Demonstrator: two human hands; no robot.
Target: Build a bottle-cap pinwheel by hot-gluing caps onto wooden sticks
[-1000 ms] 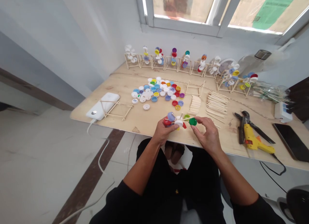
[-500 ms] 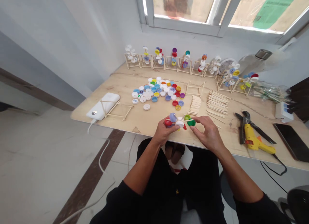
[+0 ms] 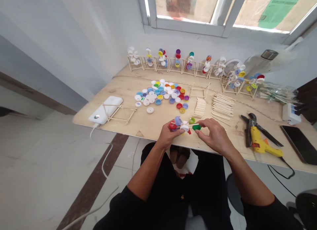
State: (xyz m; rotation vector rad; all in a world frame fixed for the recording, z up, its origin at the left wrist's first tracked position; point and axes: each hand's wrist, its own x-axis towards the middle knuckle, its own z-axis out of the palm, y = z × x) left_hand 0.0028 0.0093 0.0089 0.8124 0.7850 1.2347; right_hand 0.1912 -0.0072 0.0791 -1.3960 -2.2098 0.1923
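Between my hands, above the table's front edge, is a small wheel of wooden sticks and bottle caps. Red, lilac, white and yellow-green caps show on it. My left hand is closed on its left side, with the thumb near the white cap. A green bottle cap sits at the right end of a stick, pinched between the thumb and fingers of my right hand. Behind my hands lies a heap of loose bottle caps. Two groups of sticks, short sticks and long sticks, lie beyond my right hand.
A yellow glue gun and black-handled pliers lie right, beside a phone. A stick frame leans over a white power bank at left. Several finished cap wheels on frames line the back; another frame stands before them.
The green cap has tilted slightly in my right fingers, and the wheel has shifted a little. My left hand stays almost still. The view has moved slightly.
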